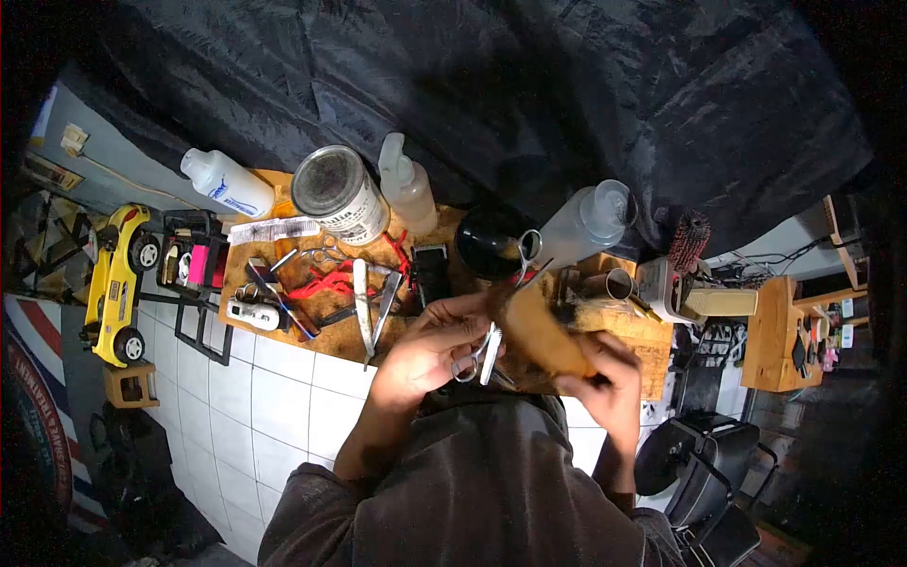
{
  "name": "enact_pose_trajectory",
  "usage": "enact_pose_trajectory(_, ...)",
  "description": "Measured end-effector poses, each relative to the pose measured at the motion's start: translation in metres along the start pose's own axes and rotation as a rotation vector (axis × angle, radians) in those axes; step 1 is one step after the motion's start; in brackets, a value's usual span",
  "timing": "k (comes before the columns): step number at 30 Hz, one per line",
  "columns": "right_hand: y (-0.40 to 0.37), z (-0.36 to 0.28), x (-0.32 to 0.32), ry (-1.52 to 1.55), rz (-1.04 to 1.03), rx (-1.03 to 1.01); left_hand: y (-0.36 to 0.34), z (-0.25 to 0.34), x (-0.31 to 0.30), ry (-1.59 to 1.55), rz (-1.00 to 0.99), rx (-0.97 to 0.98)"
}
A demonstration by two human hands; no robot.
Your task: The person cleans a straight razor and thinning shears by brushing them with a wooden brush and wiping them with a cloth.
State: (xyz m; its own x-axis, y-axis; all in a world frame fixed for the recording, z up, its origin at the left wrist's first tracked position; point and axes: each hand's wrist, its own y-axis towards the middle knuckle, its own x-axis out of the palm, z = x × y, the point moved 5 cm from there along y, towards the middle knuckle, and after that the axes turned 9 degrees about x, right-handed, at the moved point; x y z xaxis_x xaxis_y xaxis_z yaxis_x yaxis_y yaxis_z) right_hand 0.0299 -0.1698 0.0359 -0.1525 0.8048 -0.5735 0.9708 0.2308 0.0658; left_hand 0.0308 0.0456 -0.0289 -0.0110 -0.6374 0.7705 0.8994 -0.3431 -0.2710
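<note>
My left hand (436, 342) pinches a pair of thinning scissors (490, 354) near the pivot. They are spread wide, one ring toward the bottles, the other beside my palm. My right hand (609, 380) is closed on the near end of a yellow-brown brush (543, 335). Motion smears the brush, and its far end covers the middle of the scissors, so contact cannot be made out. Left of my left hand lie a white-handled straight razor (363, 307) and a black hair clipper (431, 272).
On the wooden table (652, 350) stand a large tin (331, 184), a spray bottle (408, 189), a white bottle (225, 184) and a clear bottle (590, 222). A white comb (274, 231) and red-handled tools (326, 282) lie left. A black chair (709, 472) stands lower right.
</note>
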Motion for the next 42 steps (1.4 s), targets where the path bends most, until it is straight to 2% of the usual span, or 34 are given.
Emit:
enact_pose_trajectory(1,-0.003,0.003,0.006,0.010,-0.165,0.045,0.000,0.001,0.000,-0.013,0.010,0.025)
enact_pose_trajectory(2,-0.006,-0.001,0.011,0.105,-0.220,0.044,0.000,0.002,-0.001,-0.028,0.019,0.049)
enact_pose_trajectory(5,-0.014,-0.005,0.012,-0.075,-0.364,-0.117,0.001,0.004,-0.001,-0.067,0.044,0.115)
enact_pose_trajectory(6,-0.015,-0.004,0.011,-0.070,-0.366,-0.116,-0.001,0.005,-0.002,-0.079,0.056,0.136)
enact_pose_trajectory(8,-0.014,0.003,0.004,0.029,-0.334,0.035,-0.002,0.003,-0.006,-0.070,0.004,0.100)
enact_pose_trajectory(9,-0.011,0.009,0.000,0.068,-0.251,0.052,-0.002,0.000,-0.008,-0.065,-0.049,0.066)
enact_pose_trajectory(10,-0.006,0.005,-0.007,-0.050,-0.056,-0.108,-0.003,-0.002,-0.007,-0.060,-0.101,0.033)
enact_pose_trajectory(12,0.004,-0.001,-0.016,0.098,0.132,0.106,-0.003,-0.005,-0.002,-0.049,-0.065,0.027)
enact_pose_trajectory(14,0.006,0.003,-0.018,0.147,0.188,0.140,-0.003,-0.002,0.008,-0.093,-0.054,0.034)
enact_pose_trajectory(16,0.005,0.005,-0.004,0.027,-0.100,-0.086,0.000,0.000,-0.003,-0.107,-0.083,0.063)
enact_pose_trajectory(17,-0.004,0.009,0.003,0.062,-0.225,0.068,0.002,0.000,-0.010,-0.124,-0.112,0.088)
enact_pose_trajectory(18,-0.006,0.007,0.007,0.045,-0.328,0.102,0.003,0.004,-0.007,-0.142,-0.143,0.113)
enact_pose_trajectory(19,-0.007,0.000,0.010,0.002,-0.380,0.021,0.000,0.009,0.001,-0.054,-0.027,0.163)
enact_pose_trajectory(20,-0.008,-0.005,0.012,-0.041,-0.432,-0.057,-0.001,0.009,-0.001,-0.055,-0.026,0.163)
enact_pose_trajectory(22,-0.011,-0.001,0.012,-0.056,-0.450,-0.078,-0.003,0.009,0.000,-0.179,-0.056,0.109)
enact_pose_trajectory(24,-0.013,0.009,0.006,0.014,-0.364,-0.072,-0.003,0.007,-0.001,-0.125,0.013,0.094)
enact_pose_trajectory(25,-0.007,0.003,0.001,0.119,-0.339,0.066,-0.002,0.006,0.000,-0.150,-0.066,0.107)
enact_pose_trajectory(26,-0.005,0.003,-0.005,0.072,-0.191,-0.110,-0.002,0.006,0.003,-0.176,-0.144,0.119)
enact_pose_trajectory(28,0.000,-0.004,-0.010,0.138,-0.051,-0.175,-0.003,0.004,0.006,-0.093,-0.120,0.097)
enact_pose_trajectory(29,0.001,-0.009,-0.007,0.138,-0.051,-0.178,-0.003,0.001,0.002,-0.024,-0.058,0.089)
enact_pose_trajectory(30,0.002,-0.010,-0.006,0.094,0.006,-0.098,-0.003,0.000,-0.001,0.043,0.003,0.078)
enact_pose_trajectory(31,0.003,-0.008,-0.007,0.048,0.064,-0.017,-0.003,0.003,0.003,-0.017,-0.097,0.110)
enact_pose_trajectory(32,0.001,-0.007,-0.008,0.046,0.064,-0.019,-0.003,0.004,0.006,-0.018,-0.099,0.112)
enact_pose_trajectory(34,-0.005,0.000,0.004,-0.040,-0.178,0.012,-0.010,0.034,0.031,0.643,-0.194,0.601)
enact_pose_trajectory(35,-0.008,0.002,0.010,-0.008,-0.289,0.038,-0.002,0.009,-0.007,-0.046,0.025,0.184)
enact_pose_trajectory(36,-0.016,0.008,0.015,-0.167,-0.421,0.082,-0.004,0.014,-0.001,-0.026,0.067,0.231)
enact_pose_trajectory(38,-0.020,0.001,0.021,-0.040,-0.492,0.050,-0.005,0.013,-0.002,-0.205,0.030,0.246)
enact_pose_trajectory(39,-0.019,-0.004,0.019,-0.047,-0.468,-0.062,-0.005,0.015,0.002,-0.206,0.030,0.243)
enact_pose_trajectory(41,-0.021,0.012,0.012,0.014,-0.443,-0.076,-0.006,0.021,0.011,0.033,0.096,0.270)
enact_pose_trajectory(42,-0.021,0.016,0.008,0.072,-0.414,-0.091,-0.005,0.018,0.009,0.032,0.094,0.268)
